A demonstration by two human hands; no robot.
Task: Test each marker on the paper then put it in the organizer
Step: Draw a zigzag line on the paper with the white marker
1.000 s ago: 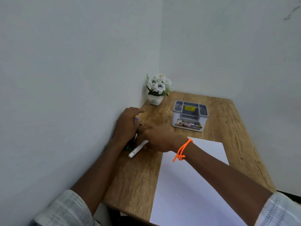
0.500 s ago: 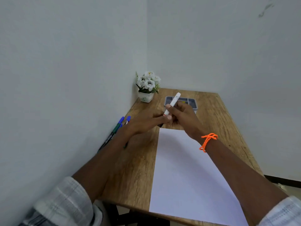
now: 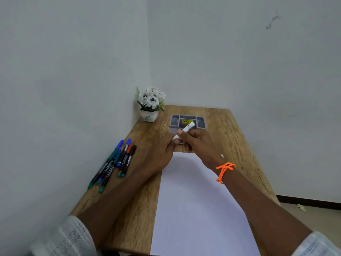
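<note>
We hold a white marker (image 3: 184, 131) above the desk (image 3: 221, 137), over the strip between the paper (image 3: 199, 209) and the organizer (image 3: 188, 121). Our right hand (image 3: 198, 143) grips the barrel, fingers curled round it, thumb on top; the marker tilts up and away toward the organizer. Our left hand (image 3: 159, 156) meets the marker's near end, fingertips at it, looks like a pinch on that end but the contact is partly hidden. The organizer sits at the far side of the desk, grey, with a yellow sticker (image 3: 186, 121) inside. The paper lies flat under our forearms, blank where we see it. A loose pile of markers (image 3: 118, 161) lies on the left side of the desk near the wall, caps blue, green, red and black. A flower pot (image 3: 150, 115) stands in the far left corner. An orange bracelet (image 3: 224, 170) is on our right wrist.
</note>
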